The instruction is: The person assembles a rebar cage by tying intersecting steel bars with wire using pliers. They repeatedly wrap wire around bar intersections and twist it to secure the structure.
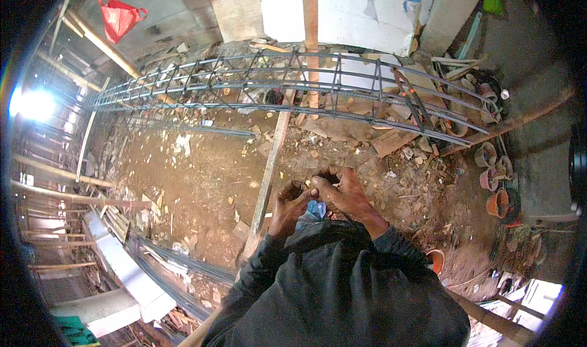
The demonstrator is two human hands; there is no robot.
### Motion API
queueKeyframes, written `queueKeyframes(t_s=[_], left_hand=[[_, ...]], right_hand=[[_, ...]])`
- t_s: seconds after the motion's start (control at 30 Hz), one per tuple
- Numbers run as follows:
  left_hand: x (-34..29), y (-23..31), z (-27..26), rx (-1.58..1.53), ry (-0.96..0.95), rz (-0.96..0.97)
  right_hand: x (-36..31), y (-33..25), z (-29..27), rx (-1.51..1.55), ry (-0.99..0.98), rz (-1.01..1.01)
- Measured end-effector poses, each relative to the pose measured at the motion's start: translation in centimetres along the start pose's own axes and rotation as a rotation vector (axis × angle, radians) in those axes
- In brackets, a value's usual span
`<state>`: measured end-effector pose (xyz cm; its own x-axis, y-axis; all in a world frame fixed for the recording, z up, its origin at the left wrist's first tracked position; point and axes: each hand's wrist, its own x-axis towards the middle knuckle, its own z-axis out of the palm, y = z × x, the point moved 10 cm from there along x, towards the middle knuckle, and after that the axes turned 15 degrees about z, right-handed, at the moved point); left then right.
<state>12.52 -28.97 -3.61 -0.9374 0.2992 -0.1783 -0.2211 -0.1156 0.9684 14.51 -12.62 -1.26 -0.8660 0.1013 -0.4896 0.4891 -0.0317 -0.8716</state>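
Observation:
My left hand (pixel 290 207) and my right hand (pixel 343 194) meet in front of my body, thumbs and fingertips pinched together. Whatever sits between the fingers is too small to make out. Just beyond them stretches a long rebar cage (pixel 244 87), its several steel bars joined by ties. Neither hand touches it. Across the cage's right part lies a dark, two-legged tool with orange marks (pixel 411 99), its kind unclear.
A wooden beam (pixel 269 173) runs from under the cage toward my left side. Rubble and scraps litter the dirt floor (pixel 202 176). Orange buckets (pixel 498 204) stand at the right. Loose steel bars (pixel 183 261) and a pale slab (pixel 125 267) lie lower left. A red bag (pixel 119 18) hangs far left.

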Motion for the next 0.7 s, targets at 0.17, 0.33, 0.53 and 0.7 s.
queueKeyframes(t_s=[0.17, 0.33, 0.53, 0.7], left_hand=[[0.1, -1.6, 1.0, 0.017, -0.029, -0.062], [0.6, -3.5, 1.5, -0.197, -0.043, -0.138], [1.1, -4.0, 0.4, -0.276, -0.060, -0.188], [1.3, -4.1, 0.4, -0.292, -0.027, -0.226]], right_hand=[[-0.1, 0.9, -1.9, -0.044, 0.111, -0.070], [-0.1, 2.0, -2.5, -0.098, 0.084, -0.185], [1.1, 4.6, -1.1, -0.235, 0.069, -0.159], [1.8, 4.9, -0.7, -0.194, 0.065, -0.141]])
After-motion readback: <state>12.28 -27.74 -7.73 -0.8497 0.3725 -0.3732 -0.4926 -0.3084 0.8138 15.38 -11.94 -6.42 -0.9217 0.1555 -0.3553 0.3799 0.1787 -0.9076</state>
